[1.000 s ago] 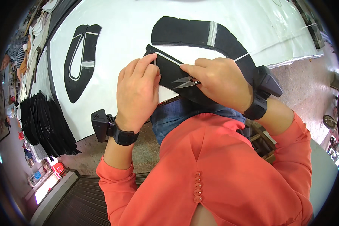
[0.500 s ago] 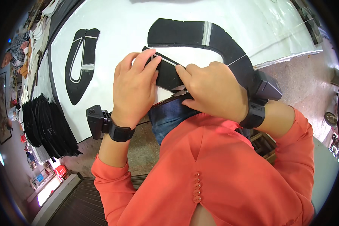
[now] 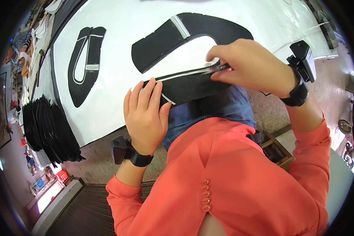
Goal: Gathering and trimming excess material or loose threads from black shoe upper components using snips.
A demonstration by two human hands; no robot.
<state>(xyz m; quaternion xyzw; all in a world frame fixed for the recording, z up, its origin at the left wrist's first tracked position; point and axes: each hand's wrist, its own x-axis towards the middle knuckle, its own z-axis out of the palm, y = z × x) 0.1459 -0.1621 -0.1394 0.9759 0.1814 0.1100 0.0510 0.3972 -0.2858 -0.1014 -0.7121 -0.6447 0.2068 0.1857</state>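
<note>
A black curved fabric piece [image 3: 200,88] lies across the white table, bent round in a wide U. White tape [image 3: 185,74] runs along its inner edge. My left hand [image 3: 147,114] rests on the near arm's left end, fingers stretched out and flat. Over the near arm's right part, my right hand [image 3: 251,65] is closed on what look like small scissors [image 3: 220,68], blurred by motion. Part of the piece's bend is hidden behind this hand. The near edge of the piece hangs over my jeans.
A smaller black piece with white tape [image 3: 92,80] lies on the white tabletop [image 3: 114,51] at left. A bundle of black strips [image 3: 51,131] hangs over the table's left edge. A thin white strand [image 3: 303,32] stretches toward a dark object at far right. A wooden crate [image 3: 277,151] stands below.
The black piece has turned and been spread out, its near arm now lying flat. My right hand has moved right with the scissors; my left hand has moved slightly right and nearer.
</note>
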